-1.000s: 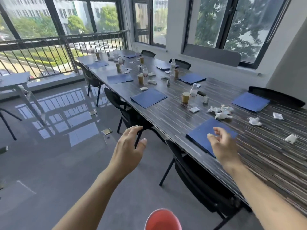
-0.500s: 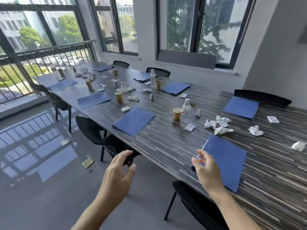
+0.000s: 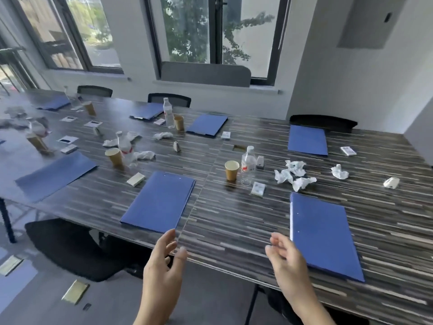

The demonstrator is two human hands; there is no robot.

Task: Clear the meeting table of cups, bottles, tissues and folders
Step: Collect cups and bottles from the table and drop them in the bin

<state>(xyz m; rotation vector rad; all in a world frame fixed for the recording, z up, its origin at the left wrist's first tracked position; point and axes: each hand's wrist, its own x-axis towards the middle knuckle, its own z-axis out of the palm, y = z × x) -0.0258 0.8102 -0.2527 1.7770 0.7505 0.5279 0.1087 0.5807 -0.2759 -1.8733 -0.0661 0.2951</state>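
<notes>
Blue folder lay flat and closed at the near edge of the counter. It was a matte card cover, rectangular, with white page edges showing down its left side. Counter top was long, with a striped dark wood-grain laminate.

Middle folder was the same blue card, set at an angle with its near corner toward the counter's edge. Left folder was blurred and lay further along. Far folder sat across the counter by a black chair back.

Paper cup was tan, tapered and upright. It stood just beside a clear plastic bottle with a white cap and red label. Both stood further in, between the two near folders. Crumpled white tissues sat in a loose bunch right of the bottle, beyond the first folder's far edge. Small white packet lay just in front of the bottle. Second cup and second bottle stood together further left, with tissue wads around them.

Left hand was raised at the near edge, its fingers loose and spread, grasping nothing. Its fingertips were at the middle folder's near corner, possibly not in contact, as the overlap made it hard to tell. Right hand was likewise released, its fingers slightly curled and empty. They were just beside the first folder's left edge, apart from it.
</notes>
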